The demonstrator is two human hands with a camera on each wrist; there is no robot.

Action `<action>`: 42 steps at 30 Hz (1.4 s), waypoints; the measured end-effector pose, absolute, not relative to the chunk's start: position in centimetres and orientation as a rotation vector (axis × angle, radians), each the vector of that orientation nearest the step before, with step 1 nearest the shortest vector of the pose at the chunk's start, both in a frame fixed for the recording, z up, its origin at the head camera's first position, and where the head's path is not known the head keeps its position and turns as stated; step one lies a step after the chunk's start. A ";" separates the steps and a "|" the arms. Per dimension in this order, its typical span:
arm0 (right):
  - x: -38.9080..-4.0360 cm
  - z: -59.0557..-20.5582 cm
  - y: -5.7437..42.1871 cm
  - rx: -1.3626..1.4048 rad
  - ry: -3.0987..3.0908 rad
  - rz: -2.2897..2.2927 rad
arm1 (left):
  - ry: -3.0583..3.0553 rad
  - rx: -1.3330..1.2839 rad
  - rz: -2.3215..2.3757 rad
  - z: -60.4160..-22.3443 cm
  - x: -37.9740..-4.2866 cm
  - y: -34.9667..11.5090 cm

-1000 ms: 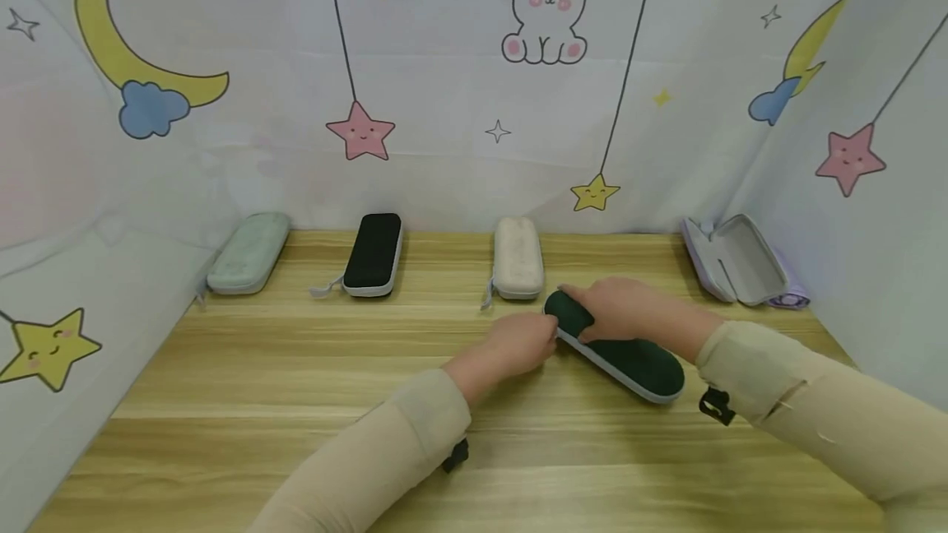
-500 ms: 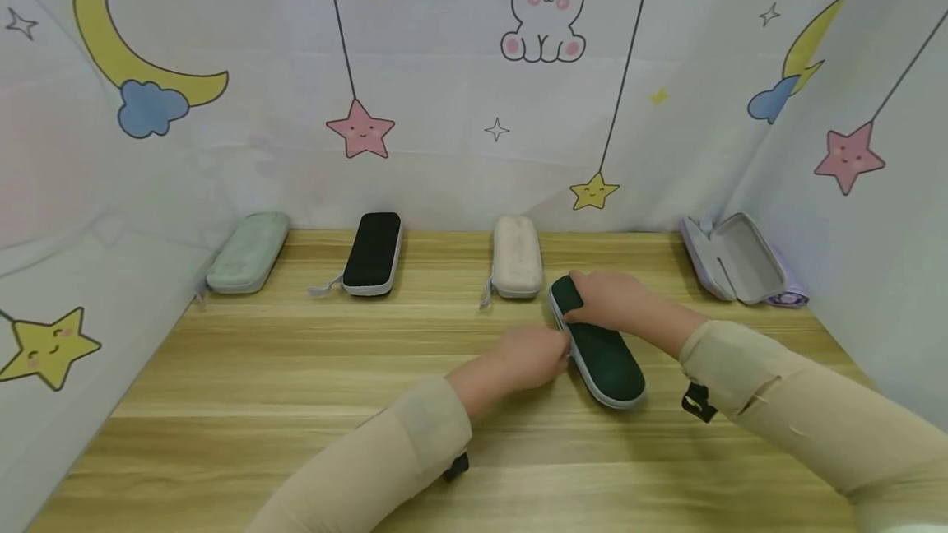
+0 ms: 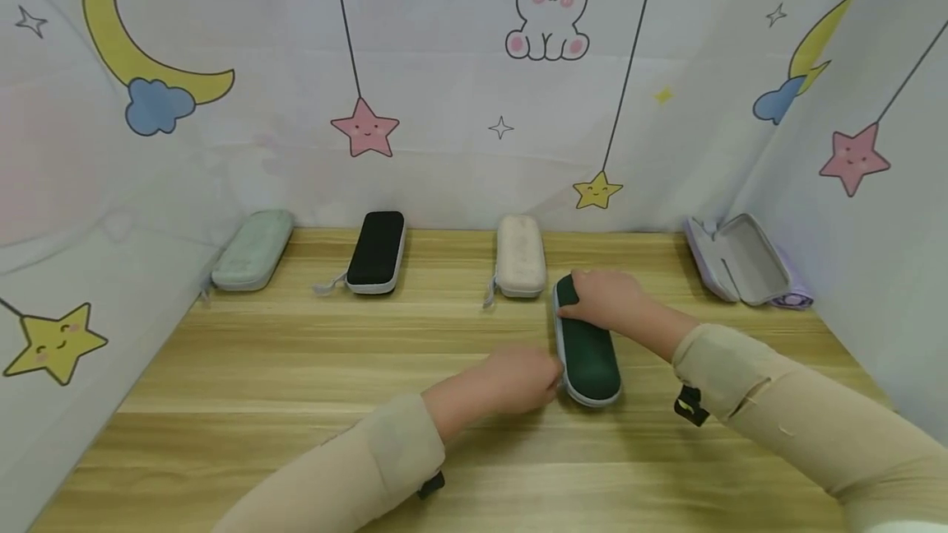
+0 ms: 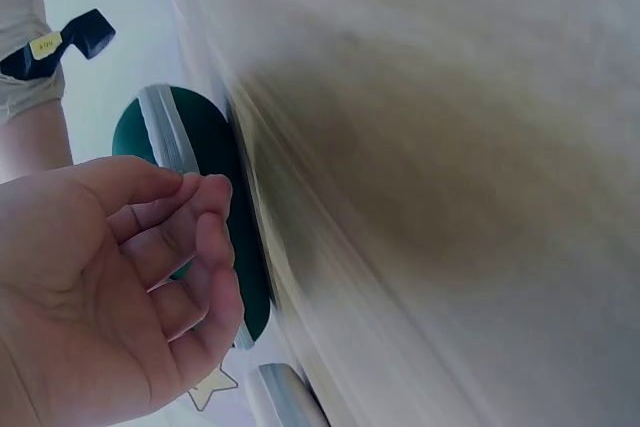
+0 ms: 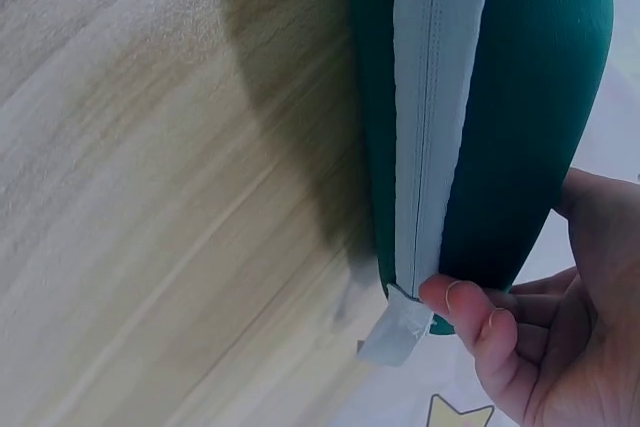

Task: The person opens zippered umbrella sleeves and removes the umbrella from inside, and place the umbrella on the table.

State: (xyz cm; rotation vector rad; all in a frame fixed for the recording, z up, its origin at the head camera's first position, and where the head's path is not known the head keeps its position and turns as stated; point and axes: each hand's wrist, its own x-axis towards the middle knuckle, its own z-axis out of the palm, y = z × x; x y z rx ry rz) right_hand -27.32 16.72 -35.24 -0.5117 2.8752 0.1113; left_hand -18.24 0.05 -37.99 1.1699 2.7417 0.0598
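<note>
Left hand (image 3: 518, 377): fingers loosely curled, holding nothing — just beside the case's near end.
Dark green case (image 3: 588, 348): lies on the wooden table (image 3: 296, 368), closed, between both hands.
Right hand (image 3: 603, 300): grips the case's far end, fingers curled over it.

Wooden table (image 3: 296, 385) carries five cases: mint case (image 3: 252, 251), black case (image 3: 376, 252), beige case (image 3: 521, 267), dark green case (image 3: 588, 348), open lilac case (image 3: 736, 257).
</note>
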 end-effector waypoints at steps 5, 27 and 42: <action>-27.2 -35.3 16.5 -0.496 2.882 0.091 | 2.713 1.237 0.085 -38.1 -17.8 0.1; -19.4 -35.9 18.8 -1.948 2.939 0.304 | 2.694 0.876 0.566 -38.5 -21.1 -1.7; -17.1 -39.3 17.0 -2.150 2.820 0.712 | 2.856 0.559 0.795 -38.8 -24.4 1.7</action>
